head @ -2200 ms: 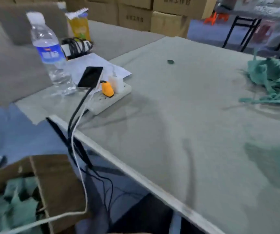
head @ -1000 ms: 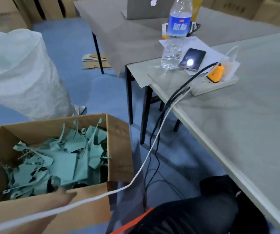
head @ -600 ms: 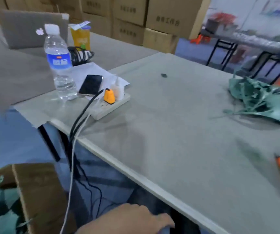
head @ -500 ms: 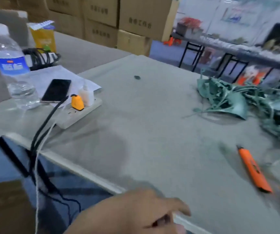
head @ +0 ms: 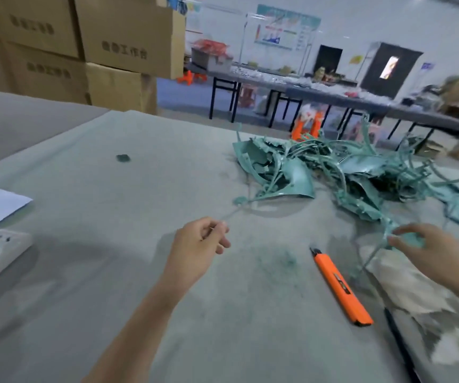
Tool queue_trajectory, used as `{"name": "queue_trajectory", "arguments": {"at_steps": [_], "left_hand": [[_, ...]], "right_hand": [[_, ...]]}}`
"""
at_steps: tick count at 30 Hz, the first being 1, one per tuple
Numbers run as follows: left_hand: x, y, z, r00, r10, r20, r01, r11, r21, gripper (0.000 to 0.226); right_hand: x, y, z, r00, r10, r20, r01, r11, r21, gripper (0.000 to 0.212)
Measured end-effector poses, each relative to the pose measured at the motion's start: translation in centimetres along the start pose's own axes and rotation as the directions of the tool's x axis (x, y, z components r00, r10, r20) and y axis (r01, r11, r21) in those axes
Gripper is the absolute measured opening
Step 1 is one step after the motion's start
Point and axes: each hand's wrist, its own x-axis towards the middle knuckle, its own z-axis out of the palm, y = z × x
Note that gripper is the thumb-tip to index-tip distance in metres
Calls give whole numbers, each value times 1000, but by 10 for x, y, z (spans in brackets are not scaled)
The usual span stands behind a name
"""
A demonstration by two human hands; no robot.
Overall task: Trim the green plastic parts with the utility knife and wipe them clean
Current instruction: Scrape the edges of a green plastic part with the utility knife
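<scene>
A tangled heap of green plastic parts (head: 347,167) lies on the grey surface (head: 98,258), beyond the orange utility knife (head: 338,286) and apart from it. Left of the knife, the left hand (head: 197,244) pinches the thin stalk of one curved green plastic part (head: 294,181) between thumb and curled fingers. Right of the knife, the blurred right hand (head: 432,255) curls its fingers on a small green plastic piece (head: 408,239). A crumpled pale cloth (head: 405,288) lies just right of the knife, a thin black pen (head: 397,341) near its butt end

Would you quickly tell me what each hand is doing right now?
Left hand: pinching a thin green stem.
Right hand: gripping a green plastic part.
</scene>
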Motion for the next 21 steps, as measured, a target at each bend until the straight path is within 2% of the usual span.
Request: {"name": "queue_trajectory", "arguments": {"at_steps": [1,2,3,4,6,8,10,11,13,16,18,21], "left_hand": [[7,-3,5,999,7,-43,-9,999,-49,22],[10,-6,10,996,14,-85,-23,994,-104,23],[12,-9,14,992,21,-121,-39,989,-142,24],[12,-13,18,989,35,-145,-58,986,-158,24],[9,-22,22,988,69,-141,-86,989,-122,24],[6,-28,23,989,81,-125,-91,993,-79,25],[4,-30,23,989,66,-133,-75,995,-61,25],[4,-30,22,988,60,-139,-69,996,-62,25],[3,-28,21,986,55,-157,-70,994,-86,25],[5,-25,17,983,38,-182,-58,993,-107,24],[6,-24,14,982,15,-191,-36,993,-110,25],[6,-24,13,979,14,-205,-37,993,-109,25]], "right_hand": [[15,-25,11,997,-71,30,69,996,47,12],[29,-44,24,992,-83,98,67,985,158,9],[41,-64,39,980,-63,190,1,951,309,6],[54,-80,55,954,-26,300,-117,886,449,13],[71,-106,85,870,51,491,-402,651,644,28],[82,-132,106,779,107,618,-607,374,701,31],[90,-148,127,719,128,683,-695,141,705,27],[94,-153,136,713,146,685,-698,58,714,24],[103,-162,149,720,228,656,-670,-17,742,20],[115,-169,159,701,339,628,-650,-59,757,12],[121,-169,160,683,360,636,-658,-76,749,9],[125,-166,159,687,356,634,-649,-91,755,16]]}}
